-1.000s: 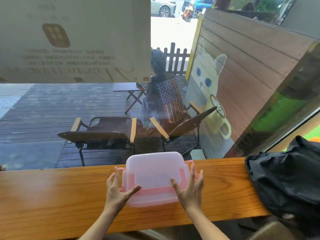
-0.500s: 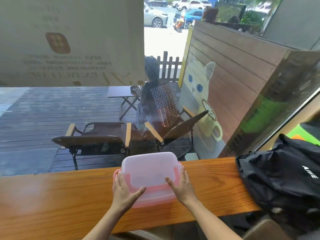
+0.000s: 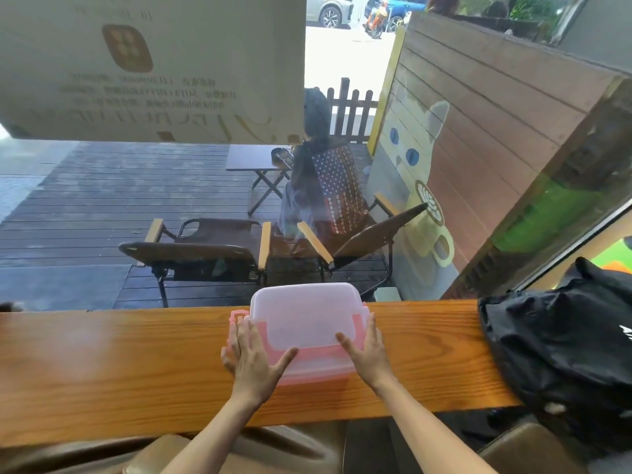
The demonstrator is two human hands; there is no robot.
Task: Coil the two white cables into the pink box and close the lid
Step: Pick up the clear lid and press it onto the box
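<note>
Both hands have slid inward along the box sides since the earlier frames; fingers that stood spread and partly off the flaps a second ago now lie flat against them. Camera has also tipped.

Pink box (image 3: 309, 366) sits on the wooden counter (image 3: 119, 364), centre, near the window edge. Frosted lid (image 3: 304, 314) is on top, covering the box; contents not visible, cables cannot be confirmed inside.

Left hand (image 3: 253, 357) at 9 o'clock of the box: fingers straight, pressed on the left side flap, thumb reaching along the front edge toward 3 o'clock. Right hand (image 3: 366, 352) at 3 o'clock: fingers straight against the right flap, thumb on the lid front. Neither hand curls round anything; both press flat.

Box long axis runs 9 to 3, directly between the palms, both hands equally near. Judgement: side latches are being pushed home; the front latch at 6 o'clock probably remains.

Black bag (image 3: 561, 354) lies at 3 o'clock, well apart.
</note>
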